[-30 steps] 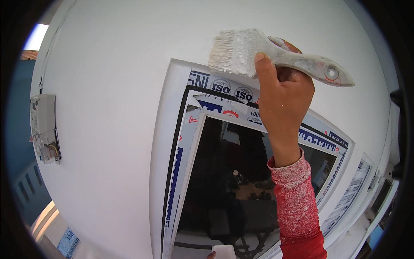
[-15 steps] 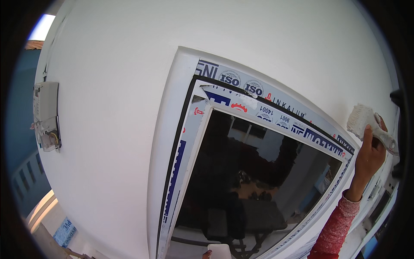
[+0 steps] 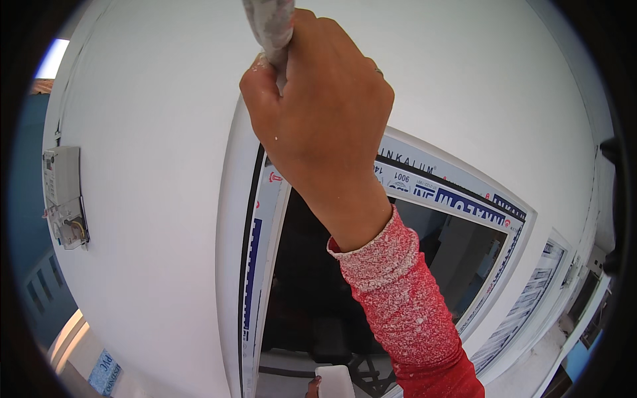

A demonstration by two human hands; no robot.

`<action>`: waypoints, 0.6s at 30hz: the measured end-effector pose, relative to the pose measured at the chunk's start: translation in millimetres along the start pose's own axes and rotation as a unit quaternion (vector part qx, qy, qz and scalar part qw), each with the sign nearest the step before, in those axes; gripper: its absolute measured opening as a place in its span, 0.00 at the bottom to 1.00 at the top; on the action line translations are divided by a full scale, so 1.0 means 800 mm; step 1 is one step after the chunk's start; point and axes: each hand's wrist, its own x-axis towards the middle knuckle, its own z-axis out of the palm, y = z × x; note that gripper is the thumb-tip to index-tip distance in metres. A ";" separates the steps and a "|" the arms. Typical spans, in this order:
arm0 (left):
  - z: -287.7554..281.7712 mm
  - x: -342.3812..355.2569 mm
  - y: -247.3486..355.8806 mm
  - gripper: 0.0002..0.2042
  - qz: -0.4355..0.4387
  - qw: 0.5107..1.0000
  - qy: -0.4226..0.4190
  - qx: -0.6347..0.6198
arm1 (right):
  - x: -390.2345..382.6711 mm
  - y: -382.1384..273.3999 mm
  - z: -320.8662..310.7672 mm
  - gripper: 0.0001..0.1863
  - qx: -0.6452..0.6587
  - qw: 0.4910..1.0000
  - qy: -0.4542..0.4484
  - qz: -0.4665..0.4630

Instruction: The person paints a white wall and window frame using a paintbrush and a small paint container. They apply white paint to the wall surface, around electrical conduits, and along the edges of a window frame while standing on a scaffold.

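Observation:
My right hand [image 3: 325, 106] is raised high in front of the window, back of the hand toward me, fingers closed round the paint-smeared handle of a paintbrush [image 3: 271, 26]. The brush's bristles do not show; the handle runs out at the top edge. White specks cover the red sleeve. Low in the picture, fingertips of my left hand [image 3: 312, 387] rest against the side of a white, round-cornered container [image 3: 336, 383], mostly cut off by the lower edge. Behind my right arm is a dark-glassed window [image 3: 308, 292], its frame [image 3: 251, 278] covered in printed protective film.
A white wall [image 3: 152, 199] surrounds the window. An electricity meter box [image 3: 63, 176] with an exposed wire below hangs at the far left. Another film-covered frame [image 3: 531, 298] stands farther along the wall at right. A blue printed sign [image 3: 105, 373] sits low at left.
My right hand has swung from the window's far right to the upper middle, much nearer to me, still gripping the brush. The left hand and white container have barely shifted.

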 end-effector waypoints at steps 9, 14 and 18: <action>-0.059 -0.002 -0.019 0.31 0.228 0.944 -0.011 0.239 | -0.025 0.090 -0.095 0.19 0.067 0.986 -0.005 0.150; -0.082 0.010 -0.014 0.30 -0.008 0.998 0.057 -0.013 | -0.056 0.160 -0.230 0.24 0.042 0.968 -0.011 0.248; -0.104 0.018 -0.032 0.30 0.149 0.962 0.058 0.223 | -0.077 0.225 -0.340 0.25 -0.058 0.950 0.002 0.307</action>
